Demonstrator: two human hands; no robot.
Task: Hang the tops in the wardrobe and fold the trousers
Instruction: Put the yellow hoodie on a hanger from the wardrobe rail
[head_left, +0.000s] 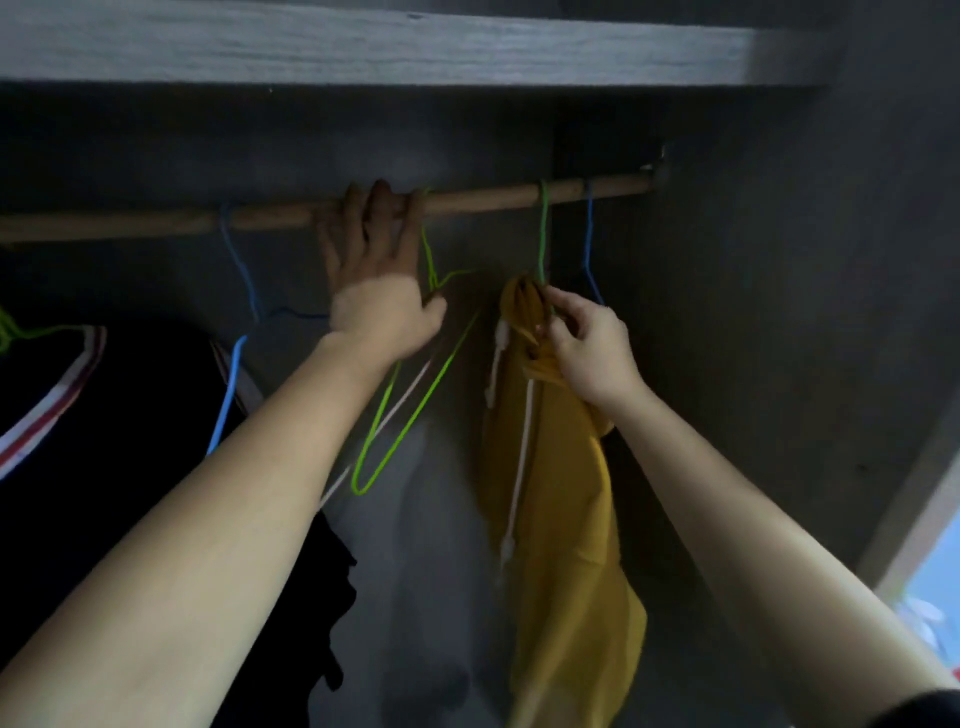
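left hand (379, 296) curled over wooden rail (493, 200) beside empty green hanger (448, 358) | right hand (587, 348) pinched collar of yellow top (561, 519) under second green hanger (543, 234)

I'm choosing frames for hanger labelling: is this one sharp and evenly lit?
Head view: no. The wardrobe interior is dim, and the left hand darkens toward the rail while both forearms are bright. The head view is also soft throughout, smearing the green hanger wires. The black top loses detail, the yellow top is readable, and the rail looks slightly bowed.
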